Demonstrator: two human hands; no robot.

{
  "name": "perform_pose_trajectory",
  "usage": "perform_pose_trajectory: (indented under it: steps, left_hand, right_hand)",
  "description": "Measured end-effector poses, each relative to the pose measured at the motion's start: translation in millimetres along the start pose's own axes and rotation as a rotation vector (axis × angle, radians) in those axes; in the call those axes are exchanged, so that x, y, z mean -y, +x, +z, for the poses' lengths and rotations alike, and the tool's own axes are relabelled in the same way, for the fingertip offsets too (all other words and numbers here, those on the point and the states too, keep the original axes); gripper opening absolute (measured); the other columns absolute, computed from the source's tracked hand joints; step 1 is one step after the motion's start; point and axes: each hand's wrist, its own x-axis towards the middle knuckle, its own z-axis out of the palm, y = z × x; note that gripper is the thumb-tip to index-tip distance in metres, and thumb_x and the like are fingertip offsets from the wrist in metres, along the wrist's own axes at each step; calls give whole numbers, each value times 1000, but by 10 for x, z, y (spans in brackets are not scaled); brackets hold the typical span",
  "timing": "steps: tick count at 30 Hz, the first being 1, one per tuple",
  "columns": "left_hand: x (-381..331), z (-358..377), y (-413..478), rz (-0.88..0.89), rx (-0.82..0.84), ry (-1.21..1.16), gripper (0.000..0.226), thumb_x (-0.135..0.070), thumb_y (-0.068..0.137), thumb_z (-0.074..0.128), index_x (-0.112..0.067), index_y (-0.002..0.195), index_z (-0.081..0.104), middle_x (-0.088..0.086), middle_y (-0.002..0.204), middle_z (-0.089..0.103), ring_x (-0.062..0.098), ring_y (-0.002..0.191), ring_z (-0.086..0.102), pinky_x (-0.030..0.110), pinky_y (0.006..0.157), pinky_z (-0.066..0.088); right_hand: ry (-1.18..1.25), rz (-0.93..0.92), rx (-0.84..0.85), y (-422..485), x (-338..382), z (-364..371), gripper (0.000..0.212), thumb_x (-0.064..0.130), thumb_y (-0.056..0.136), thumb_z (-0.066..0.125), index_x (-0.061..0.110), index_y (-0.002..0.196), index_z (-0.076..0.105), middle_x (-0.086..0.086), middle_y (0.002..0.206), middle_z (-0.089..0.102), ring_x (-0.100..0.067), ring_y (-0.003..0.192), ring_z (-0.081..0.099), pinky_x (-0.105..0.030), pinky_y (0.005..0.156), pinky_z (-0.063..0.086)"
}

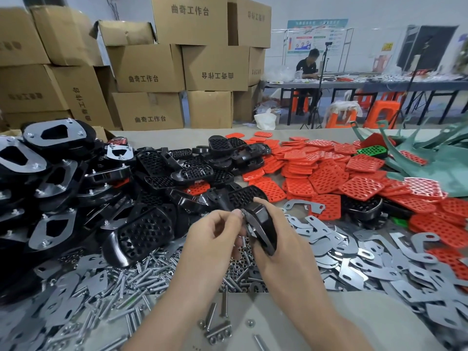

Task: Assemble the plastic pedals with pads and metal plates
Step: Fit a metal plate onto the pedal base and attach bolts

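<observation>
To your left sits a heap of black pedals point(152, 224). Your left hand point(212, 236) pinches a small metal part point(242, 213) against the pedal point(264, 220), which your right hand point(283, 244) grips above the table. Red pads point(326, 178) and metal plates point(367, 262) lie to the right.

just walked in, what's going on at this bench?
One person is assembling pedals by hand. The right hand grips a black pedal on edge, with a metal plate against it. The left hand pinches a small piece at the plate's top, possibly a nut. Around them lie heaps of bare pedals, red pads, loose plates and bolts. Plated pedals are stacked at left.
</observation>
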Motion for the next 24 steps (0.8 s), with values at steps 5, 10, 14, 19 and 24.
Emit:
perform_pose_trajectory:
  steps: [5, 10, 14, 19, 24]
  left_hand:
    - [-23, -10, -40, 158, -46, 147, 27, -40, 97, 57, -22, 78, 65, -4, 64, 62, 6, 58, 53, 23, 57, 43]
    - [-49, -9, -5, 37, 19, 9, 27, -35, 98, 60, -17, 78, 68, -5, 65, 66, 9, 60, 60, 23, 60, 50]
    - [-43, -44, 35, -74, 129, -76, 30, -38, 100, 54, -17, 86, 71, -3, 76, 71, 10, 68, 64, 31, 67, 53]
    - [49, -174, 12, 240, 147, 826, 26, -47, 103, 40, -35, 98, 62, -24, 86, 60, -9, 81, 49, 14, 73, 37]
    - [156, -114, 19, 278, 319, 1173, 31, -43, 106, 36, -39, 134, 50, -15, 127, 50, 9, 120, 40, 30, 104, 32]
  right_hand:
    - [-14, -16, 0, -5, 8, -17, 78, 5, 90, 65, 56, 138, 31, 28, 96, 60, 0, 100, 56, -2, 78, 39]
    - [-87, -37, -5, 5, 12, -47, 76, 12, 94, 65, 60, 137, 24, 31, 104, 65, 16, 91, 49, 0, 76, 36]
    - [-51, -25, -47, 29, 5, -81, 75, 12, 94, 66, 63, 134, 28, 34, 114, 63, 13, 92, 52, -1, 75, 38]
    - [291, 187, -181, 103, -60, -143, 57, 7, 89, 74, 55, 112, 53, 36, 90, 66, 10, 78, 65, -3, 63, 44]
    - [813, 444, -186, 150, -132, -196, 38, 5, 86, 74, 39, 102, 70, 2, 96, 76, -17, 80, 74, -36, 66, 62]
